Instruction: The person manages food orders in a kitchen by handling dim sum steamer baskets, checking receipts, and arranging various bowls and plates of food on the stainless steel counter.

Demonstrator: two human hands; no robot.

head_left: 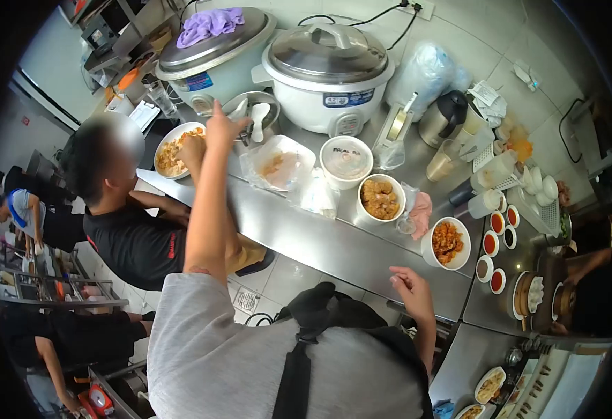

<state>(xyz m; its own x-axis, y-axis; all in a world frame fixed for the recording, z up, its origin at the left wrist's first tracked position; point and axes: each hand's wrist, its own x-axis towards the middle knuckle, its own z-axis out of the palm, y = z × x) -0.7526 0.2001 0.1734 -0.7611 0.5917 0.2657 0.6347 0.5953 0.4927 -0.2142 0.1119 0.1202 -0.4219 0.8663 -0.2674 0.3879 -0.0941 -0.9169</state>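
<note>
My left hand (226,130) stretches across the steel counter, fingers apart and nothing visible in them. Just right of it stands a metal pot (270,105) with white rice paddles (258,120) in it. My right hand (413,288) hovers over the counter's front edge, empty, with loosely bent fingers. Nearest to it is a white bowl of diced orange-red food (448,242). A bowl of fried chunks (380,198), a lidded tub (346,161) and a plastic-lined tray (278,162) line the counter. Beyond my left arm, a co-worker's hand (193,151) is over a bowl of food (168,158).
Two large rice cookers (327,84) stand at the wall, one with a purple cloth (210,26). A tape dispenser (395,129), a thermos jug (443,119) and sauce cups (490,243) sit to the right. A seated co-worker (135,237) is close on my left.
</note>
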